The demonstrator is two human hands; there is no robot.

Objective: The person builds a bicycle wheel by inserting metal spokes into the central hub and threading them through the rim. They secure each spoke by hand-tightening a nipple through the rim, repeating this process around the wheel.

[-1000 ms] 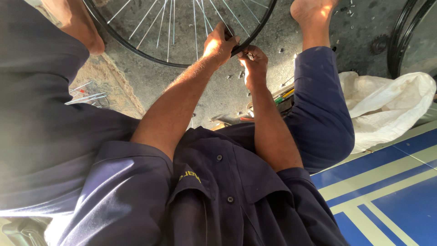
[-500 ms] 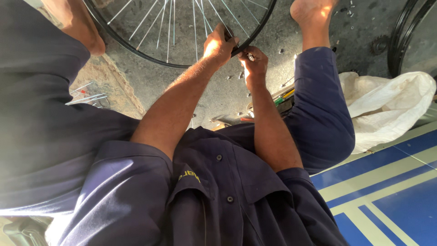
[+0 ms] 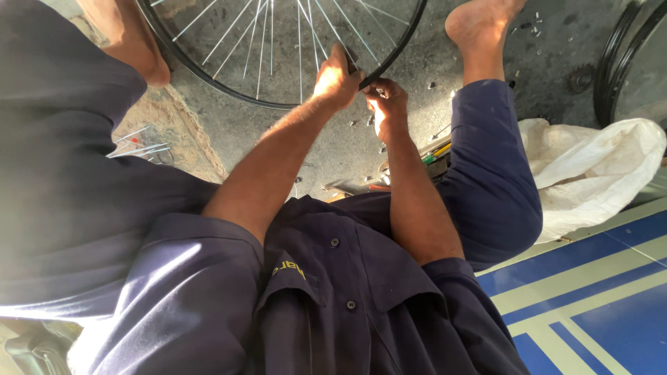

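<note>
Left hand (image 3: 337, 78) is clamped around the thin black wheel rim (image 3: 208, 75) with steel spokes (image 3: 258, 48); right hand (image 3: 386, 104) pinches beside it over the rough concrete floor (image 3: 278, 139).

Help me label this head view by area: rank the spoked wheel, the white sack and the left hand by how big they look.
1. Spoked wheel, cut off by the top edge.
2. White sack, partly behind the knee; whether it truly looks smaller than the wheel is unsure.
3. Left hand, clearly smallest, gripping the rim.

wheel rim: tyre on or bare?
Bare, as far as visible: the black wheel rim shows only spokes; left hand grips it directly.
</note>
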